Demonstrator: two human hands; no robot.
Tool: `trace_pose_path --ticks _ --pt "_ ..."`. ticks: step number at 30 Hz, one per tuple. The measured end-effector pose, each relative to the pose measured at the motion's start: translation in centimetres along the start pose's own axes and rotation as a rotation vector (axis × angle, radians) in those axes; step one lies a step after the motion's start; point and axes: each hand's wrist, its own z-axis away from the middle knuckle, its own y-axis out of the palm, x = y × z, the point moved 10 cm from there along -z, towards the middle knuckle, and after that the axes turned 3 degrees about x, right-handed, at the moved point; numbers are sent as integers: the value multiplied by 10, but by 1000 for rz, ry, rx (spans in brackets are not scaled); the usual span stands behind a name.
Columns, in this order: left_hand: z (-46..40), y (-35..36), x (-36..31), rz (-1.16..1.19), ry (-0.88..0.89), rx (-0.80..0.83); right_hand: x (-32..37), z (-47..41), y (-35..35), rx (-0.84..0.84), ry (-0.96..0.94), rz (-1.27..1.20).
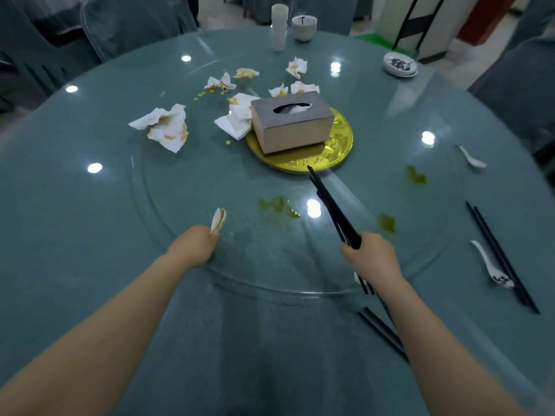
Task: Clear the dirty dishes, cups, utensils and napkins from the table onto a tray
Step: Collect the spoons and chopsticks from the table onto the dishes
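My left hand [195, 246] is closed around white spoons [217, 220] whose bowls stick up above the fist. My right hand [372, 259] grips a bundle of black chopsticks [330, 205] pointing toward the table's centre. Another chopstick pair [381, 331] lies under my right forearm. To the right lie a third pair [498, 256] with a dirty white spoon [489, 265] beside it, and one more spoon [473, 157]. Stained napkins [165, 127] are scattered across the far half. No tray is in view.
A grey tissue box [291, 124] stands on a gold plate [339, 151] mid-table. Stacked cups [279, 25], a bowl [304, 27] and stacked small dishes [401, 64] sit at the far edge. Green spills [277, 205] and peas mark the glass turntable [144, 205]. Covered chairs ring the table.
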Motion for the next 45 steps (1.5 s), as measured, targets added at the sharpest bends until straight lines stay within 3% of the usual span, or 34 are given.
trace_pose_path --ticks 7,16,20,24,30,36,39,45 --pt "42 64 -60 -47 143 27 -25 18 -11 -42 52 -22" --pt "27 48 -17 -115 105 88 -38 33 -13 -51 40 -8" --pt "27 32 -5 27 11 17 -35 34 -10 -22 17 19" --pt "46 31 -23 180 32 -127 -35 35 -5 -19 15 38" --pt "61 60 -33 288 40 -93 -35 39 6 9 15 28" --pt "62 44 -23 217 31 -227 -16 37 25 44 -9 -12" --pt "57 40 -14 187 22 -221 -1 32 33 68 -39 -22" --pt "50 36 18 361 -32 -172 46 21 54 88 -116 75"
